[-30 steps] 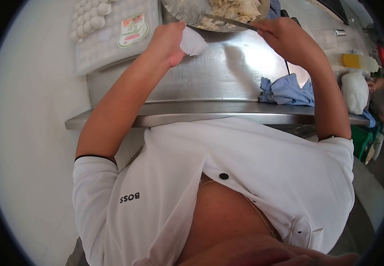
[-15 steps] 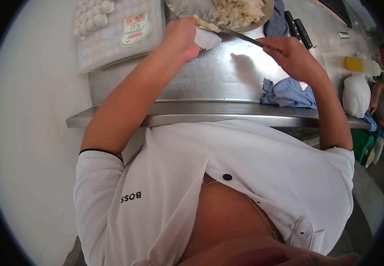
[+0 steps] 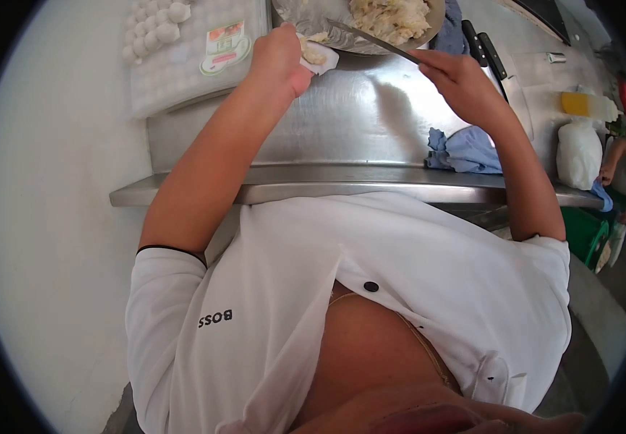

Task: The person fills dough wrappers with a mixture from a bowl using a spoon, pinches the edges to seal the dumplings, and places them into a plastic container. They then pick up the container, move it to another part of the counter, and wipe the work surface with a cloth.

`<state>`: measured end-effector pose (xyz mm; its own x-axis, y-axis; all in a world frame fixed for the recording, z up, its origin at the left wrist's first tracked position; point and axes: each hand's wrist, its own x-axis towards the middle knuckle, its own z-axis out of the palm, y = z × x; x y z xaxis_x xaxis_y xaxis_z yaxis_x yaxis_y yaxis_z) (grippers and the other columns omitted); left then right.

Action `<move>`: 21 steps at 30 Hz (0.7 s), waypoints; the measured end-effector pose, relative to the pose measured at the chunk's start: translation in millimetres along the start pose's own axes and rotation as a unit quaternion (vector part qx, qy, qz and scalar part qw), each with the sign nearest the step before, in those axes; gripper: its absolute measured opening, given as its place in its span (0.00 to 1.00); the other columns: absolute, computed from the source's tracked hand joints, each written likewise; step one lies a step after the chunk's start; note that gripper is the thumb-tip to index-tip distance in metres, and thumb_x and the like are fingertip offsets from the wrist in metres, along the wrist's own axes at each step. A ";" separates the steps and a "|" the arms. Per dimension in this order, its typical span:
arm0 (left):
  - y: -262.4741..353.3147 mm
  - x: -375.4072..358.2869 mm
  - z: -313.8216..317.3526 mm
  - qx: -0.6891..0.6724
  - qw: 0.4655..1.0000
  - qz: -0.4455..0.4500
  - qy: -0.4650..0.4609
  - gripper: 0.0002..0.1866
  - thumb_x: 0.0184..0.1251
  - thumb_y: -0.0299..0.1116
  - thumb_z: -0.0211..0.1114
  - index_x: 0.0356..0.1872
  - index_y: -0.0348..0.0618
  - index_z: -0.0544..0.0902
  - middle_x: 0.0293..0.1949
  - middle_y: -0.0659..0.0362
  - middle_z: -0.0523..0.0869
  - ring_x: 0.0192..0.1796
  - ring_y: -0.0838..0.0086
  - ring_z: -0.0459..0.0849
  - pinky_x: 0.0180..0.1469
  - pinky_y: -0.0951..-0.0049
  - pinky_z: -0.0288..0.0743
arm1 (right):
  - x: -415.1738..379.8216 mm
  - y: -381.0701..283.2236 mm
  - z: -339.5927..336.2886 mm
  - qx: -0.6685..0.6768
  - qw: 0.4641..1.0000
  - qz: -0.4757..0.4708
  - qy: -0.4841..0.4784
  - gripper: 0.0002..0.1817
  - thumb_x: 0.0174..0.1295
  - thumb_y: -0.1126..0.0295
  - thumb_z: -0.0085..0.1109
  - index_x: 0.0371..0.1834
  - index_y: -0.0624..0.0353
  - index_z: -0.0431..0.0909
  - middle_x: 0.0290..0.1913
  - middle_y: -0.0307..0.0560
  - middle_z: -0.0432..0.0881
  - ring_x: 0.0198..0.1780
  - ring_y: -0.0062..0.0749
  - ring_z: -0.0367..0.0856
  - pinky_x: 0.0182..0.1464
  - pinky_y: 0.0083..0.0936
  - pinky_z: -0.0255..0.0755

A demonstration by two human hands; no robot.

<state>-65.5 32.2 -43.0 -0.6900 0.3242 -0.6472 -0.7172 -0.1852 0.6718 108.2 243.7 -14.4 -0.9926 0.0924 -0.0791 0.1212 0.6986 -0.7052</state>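
My left hand [image 3: 278,61], fingers curled, holds a thin white wrapper [image 3: 329,66] with pale filling [image 3: 314,52] on it, at the near left of a metal bowl. The wrapper looks like dumpling dough. My right hand [image 3: 461,81] grips a narrow metal spatula [image 3: 381,42] by its end, and its tip reaches over the bowl [image 3: 305,13]. A heap of pale, chunky filling [image 3: 392,20] lies in the bowl's right part. The fingertips of my left hand are partly hidden.
Left stand plastic trays [image 3: 182,79] with white rounded pieces [image 3: 157,30] on top. Black-handled knives [image 3: 496,54] and a blue cloth [image 3: 468,150] lie on the right. Beyond are a yellow bottle [image 3: 579,105], a white bag [image 3: 579,155] and another person's hand [image 3: 609,168].
The spatula has left the wrapper and its tip now sits over the bowl. My left hand has shifted left with the wrapper, whose filling shows more. My right hand has moved slightly up and left.
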 end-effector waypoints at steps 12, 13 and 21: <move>20.9 -33.4 -12.1 -0.068 0.993 -0.001 -0.096 0.21 0.82 0.35 0.40 0.65 0.28 0.60 0.64 0.43 0.70 0.65 0.51 0.73 0.66 0.47 0.70 | -39.9 -42.3 1.8 0.003 0.999 0.016 -0.047 0.15 0.71 0.68 0.56 0.58 0.59 0.81 0.43 0.52 0.86 0.42 0.25 0.81 0.48 0.22 0.73; 25.0 -37.1 -14.3 -0.068 0.993 0.003 -0.098 0.21 0.82 0.35 0.40 0.65 0.28 0.60 0.64 0.43 0.70 0.65 0.51 0.73 0.66 0.47 0.70 | -42.8 -39.9 -2.4 0.099 0.995 0.026 -0.008 0.15 0.70 0.66 0.57 0.57 0.57 0.83 0.44 0.56 0.86 0.44 0.30 0.83 0.50 0.24 0.74; 36.4 -75.1 -8.3 -0.041 0.975 0.022 -0.217 0.25 0.83 0.42 0.36 0.65 0.28 0.63 0.64 0.44 0.73 0.65 0.53 0.74 0.68 0.49 0.67 | 8.7 -7.8 20.4 -0.222 0.971 0.013 0.083 0.16 0.67 0.61 0.56 0.51 0.57 0.83 0.44 0.58 0.85 0.45 0.50 0.84 0.50 0.39 0.77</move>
<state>-40.5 -6.6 27.1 -0.6258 0.6736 -0.3932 -0.7058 -0.2745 0.6531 98.4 224.6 -23.9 -0.9782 0.2021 0.0472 0.1759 0.9281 -0.3283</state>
